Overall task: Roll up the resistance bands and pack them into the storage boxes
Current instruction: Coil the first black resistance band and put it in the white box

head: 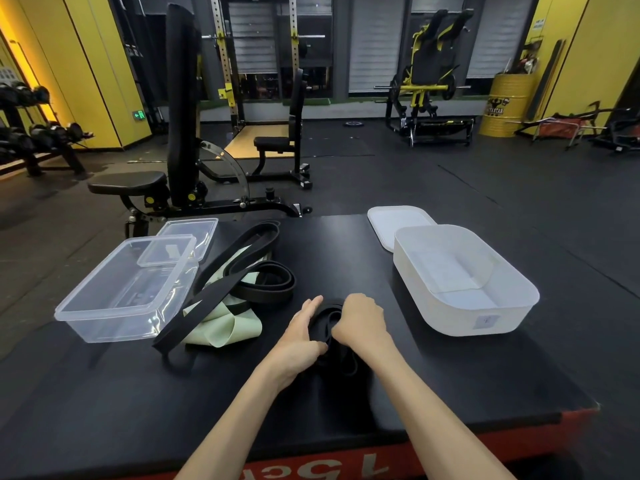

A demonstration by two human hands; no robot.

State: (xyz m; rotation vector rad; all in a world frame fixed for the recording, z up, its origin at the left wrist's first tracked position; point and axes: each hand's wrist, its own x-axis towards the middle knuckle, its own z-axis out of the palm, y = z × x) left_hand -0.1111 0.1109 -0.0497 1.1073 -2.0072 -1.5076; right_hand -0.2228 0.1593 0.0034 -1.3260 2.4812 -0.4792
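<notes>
1. Resistance band rolling is under way: one black band (327, 315) is held as a half-made roll on the black tabletop (433, 375), between the clear box (121, 292) and the white box (464, 285).
2. The roll is cupped on its left side by the left hand (304, 329), and its right side is covered by the curled right hand (360, 318). Both hands are clamped on the black band.
3. A loose tail (348, 358) of this band is seen lying toward the person. If it is not wound in tight, a floppy roll is likely to be made.
4. The band looks springy. If the grip is let go too early, the roll can be popped open and the work is lost.
5. A black band on a black top is hard to see. A twist in the strap can be missed and rolled in.
6. The loose black bands (242, 271) and the green band (225, 329) are piled together just to the left, and one strap is leaned against the clear box. If one is tugged hard, the others or the box can be dragged along.
7. The white box is open, with its lid (398, 223) laid behind it. If the roll is dropped in carelessly, it can be shaken loose inside.
</notes>
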